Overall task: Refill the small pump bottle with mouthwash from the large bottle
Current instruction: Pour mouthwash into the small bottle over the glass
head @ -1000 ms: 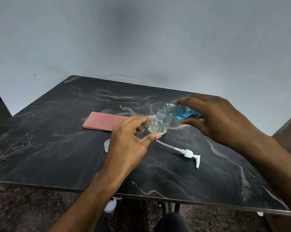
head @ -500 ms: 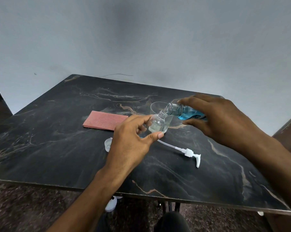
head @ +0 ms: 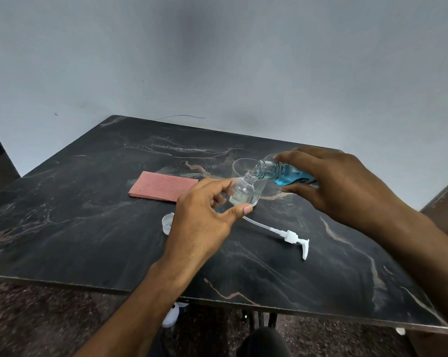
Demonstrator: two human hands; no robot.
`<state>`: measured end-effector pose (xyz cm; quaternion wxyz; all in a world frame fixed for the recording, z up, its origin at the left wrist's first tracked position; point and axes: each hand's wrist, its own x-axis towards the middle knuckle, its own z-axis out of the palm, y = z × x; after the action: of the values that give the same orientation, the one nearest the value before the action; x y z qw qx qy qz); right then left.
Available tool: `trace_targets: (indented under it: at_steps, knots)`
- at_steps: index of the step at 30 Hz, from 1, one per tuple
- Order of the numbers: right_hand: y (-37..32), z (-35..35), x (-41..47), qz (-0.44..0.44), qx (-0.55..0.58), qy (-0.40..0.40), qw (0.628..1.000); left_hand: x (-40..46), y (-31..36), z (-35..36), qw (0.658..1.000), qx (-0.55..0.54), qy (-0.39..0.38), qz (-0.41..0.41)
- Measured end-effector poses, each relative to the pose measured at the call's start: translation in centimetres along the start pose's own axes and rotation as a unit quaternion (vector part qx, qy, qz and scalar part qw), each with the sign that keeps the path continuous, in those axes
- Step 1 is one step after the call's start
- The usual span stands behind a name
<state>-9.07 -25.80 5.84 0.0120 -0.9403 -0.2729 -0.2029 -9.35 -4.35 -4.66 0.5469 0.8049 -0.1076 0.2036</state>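
My left hand (head: 204, 217) grips the small clear bottle (head: 242, 190), tilted with its open neck pointing up and right; a little pale liquid lies at its bottom. My right hand (head: 346, 191) holds the large bottle (head: 279, 172) of blue mouthwash almost on its side, its open mouth just above and to the right of the small bottle's neck. The blue liquid sits back in the bottle's body, partly hidden by my fingers. The white pump head (head: 292, 237) with its long tube lies on the table in front of the bottles.
A clear drinking glass (head: 262, 186) stands right behind the small bottle. A pink ribbed cloth (head: 162, 185) lies to the left. A translucent cap (head: 167, 222) rests by my left wrist. The dark marble table (head: 89, 228) ends near me; a wall rises behind it.
The large bottle's mouth has lifted slightly and drawn a little to the right of the small bottle's neck. My left hand has stayed in place with the small bottle.
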Motion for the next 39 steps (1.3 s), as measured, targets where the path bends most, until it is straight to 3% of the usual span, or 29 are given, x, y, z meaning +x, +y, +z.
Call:
trace_targets:
  at_steps: [39]
  knots:
    - [-0.32,-0.48,0.48,0.001,-0.007,-0.018,1.000,0.18,0.08,0.02,1.000,0.001,0.001,-0.006]
